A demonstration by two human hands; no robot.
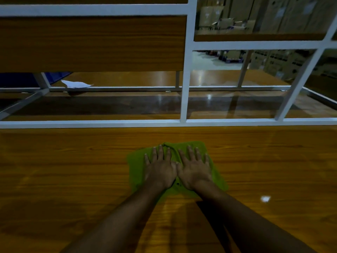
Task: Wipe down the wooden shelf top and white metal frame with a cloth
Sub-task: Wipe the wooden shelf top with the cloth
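Observation:
A green cloth (pixel 135 162) lies flat on the glossy wooden shelf top (pixel 63 170), near its middle. My left hand (pixel 160 167) and my right hand (pixel 194 168) press down on the cloth side by side, palms flat, fingers straight and spread, thumbs touching. The white metal frame (pixel 91 123) runs along the far edge of the wooden top, with an upright post (pixel 185 88) rising from it just beyond the cloth.
Behind the frame lies a lower wooden shelf (pixel 127 106) and a raised wooden panel (pixel 91 42) at upper left. A white sheet of paper (pixel 76 84) rests further back on the left. Cardboard boxes (pixel 273 15) stand in the dim background at right.

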